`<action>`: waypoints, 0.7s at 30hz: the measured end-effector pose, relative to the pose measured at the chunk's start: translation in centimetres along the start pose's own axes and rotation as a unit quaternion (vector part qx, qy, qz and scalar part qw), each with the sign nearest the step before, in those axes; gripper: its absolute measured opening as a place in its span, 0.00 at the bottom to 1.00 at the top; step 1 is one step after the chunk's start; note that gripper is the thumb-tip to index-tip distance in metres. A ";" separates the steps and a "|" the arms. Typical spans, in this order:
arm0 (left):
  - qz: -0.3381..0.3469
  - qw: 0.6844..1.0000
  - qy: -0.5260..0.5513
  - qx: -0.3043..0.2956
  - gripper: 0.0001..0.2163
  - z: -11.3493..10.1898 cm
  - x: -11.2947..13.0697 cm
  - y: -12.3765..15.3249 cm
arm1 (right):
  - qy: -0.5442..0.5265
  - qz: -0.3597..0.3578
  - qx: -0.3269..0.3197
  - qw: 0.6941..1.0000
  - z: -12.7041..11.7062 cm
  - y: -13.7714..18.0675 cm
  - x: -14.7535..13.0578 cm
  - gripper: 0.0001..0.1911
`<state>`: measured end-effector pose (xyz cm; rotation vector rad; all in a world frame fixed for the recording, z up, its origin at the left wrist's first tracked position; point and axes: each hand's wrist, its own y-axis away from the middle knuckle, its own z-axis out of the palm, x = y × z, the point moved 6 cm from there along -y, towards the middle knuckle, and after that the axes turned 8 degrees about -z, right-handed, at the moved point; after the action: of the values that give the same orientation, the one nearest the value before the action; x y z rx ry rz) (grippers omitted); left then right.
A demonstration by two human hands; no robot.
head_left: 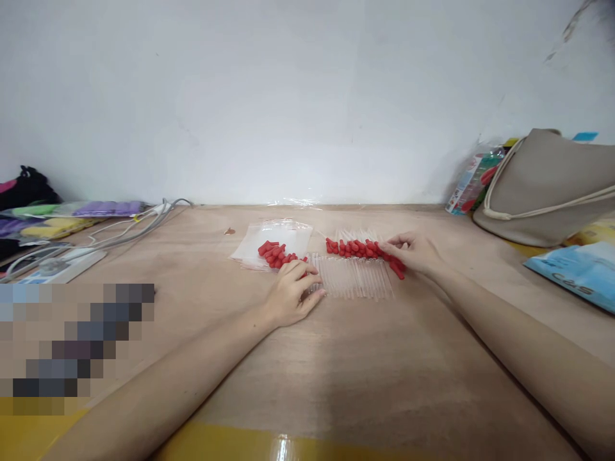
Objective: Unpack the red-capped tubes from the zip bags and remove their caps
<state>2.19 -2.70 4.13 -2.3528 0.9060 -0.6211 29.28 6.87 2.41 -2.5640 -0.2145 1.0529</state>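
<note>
Thin clear tubes [358, 278] lie side by side in a row on the wooden table. Along their far ends runs a line of small red bulbs [358, 248], rubber-like in look. My left hand [294, 296] rests at the left end of the row, fingers curved and thumb apart, by the nearest tubes. Just beyond it, a loose heap of red bulbs [273, 255] lies on clear plastic bags [293, 235], partly covered by this hand. My right hand [410, 253] is at the right end of the row, its fingertips closed on a red bulb there.
More pale thin sticks or tubes [353, 235] lie behind the red line. To the left are a power strip [72, 266], cables [144, 224] and bagged coloured items [108, 209]. A beige bag [542, 186] and a blue packet [576, 272] sit at the right. A white wall [307, 102] closes the back.
</note>
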 end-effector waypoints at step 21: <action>0.032 0.998 -0.040 0.034 0.20 -0.2 0.2 0.1 | -0.006 -0.199 0.098 0.975 -0.6 4.9 -5.6 0.12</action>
<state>2.18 -2.94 4.29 -2.2610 0.9068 -0.5193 25.75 0.66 4.56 -2.2133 -0.5696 0.8883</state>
